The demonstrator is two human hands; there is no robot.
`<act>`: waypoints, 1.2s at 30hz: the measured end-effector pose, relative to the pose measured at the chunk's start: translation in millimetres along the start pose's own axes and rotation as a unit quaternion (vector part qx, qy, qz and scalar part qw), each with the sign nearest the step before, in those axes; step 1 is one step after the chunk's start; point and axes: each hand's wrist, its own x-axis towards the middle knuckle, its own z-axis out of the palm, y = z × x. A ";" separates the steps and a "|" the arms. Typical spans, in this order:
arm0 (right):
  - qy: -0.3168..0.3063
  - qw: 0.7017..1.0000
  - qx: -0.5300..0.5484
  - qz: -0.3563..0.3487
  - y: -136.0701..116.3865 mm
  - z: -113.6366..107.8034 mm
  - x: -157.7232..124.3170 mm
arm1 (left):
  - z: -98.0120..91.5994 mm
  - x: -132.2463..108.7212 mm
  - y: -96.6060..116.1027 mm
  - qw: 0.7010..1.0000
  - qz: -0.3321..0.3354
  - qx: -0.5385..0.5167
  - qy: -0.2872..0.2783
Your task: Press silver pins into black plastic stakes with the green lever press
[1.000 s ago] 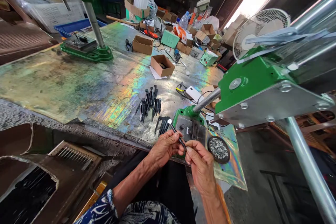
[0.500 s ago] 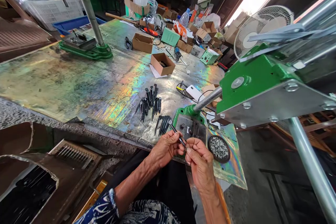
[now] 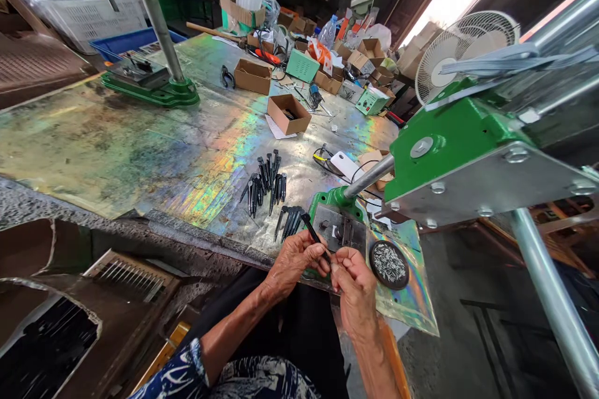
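My left hand (image 3: 294, 262) and my right hand (image 3: 355, 280) are together at the near table edge. The left fingers grip a black tapered metal part (image 3: 312, 230), whose lower end meets my right fingertips; those fingertips partly hide it. Just beyond my hands lies the steel plate of a green press base (image 3: 339, 229). To the right of my right hand sits a dark round dish of small silver pins (image 3: 389, 265). Two groups of similar black parts (image 3: 266, 184) lie on the table, the nearer (image 3: 287, 224) close to my left hand.
A foil-covered workbench (image 3: 116, 149) holds cardboard boxes (image 3: 289, 113), pliers (image 3: 228, 76) and cables. A green press head (image 3: 458, 159) on a steel column (image 3: 552, 299) looms at right, with a fan (image 3: 463, 56) behind. Another green press (image 3: 150, 90) stands at far left.
The black part has turned in my left hand, and its shiny silver upper tip no longer shows. My hands have shifted slightly, and the view has moved a little.
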 end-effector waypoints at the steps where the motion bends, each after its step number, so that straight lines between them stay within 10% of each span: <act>1: 0.003 1.000 0.008 0.007 1.5 -1.0 0.8 | -0.5 0.6 0.9 1.000 0.001 0.019 -0.005; 22: 0.127 0.982 0.139 0.030 1.5 -9.1 20.6 | 10.8 55.7 -17.4 0.950 0.064 0.304 0.026; 36: 0.243 0.957 0.157 0.018 -78.8 -104.5 -40.6 | 10.4 95.9 -24.4 0.913 0.056 0.402 0.026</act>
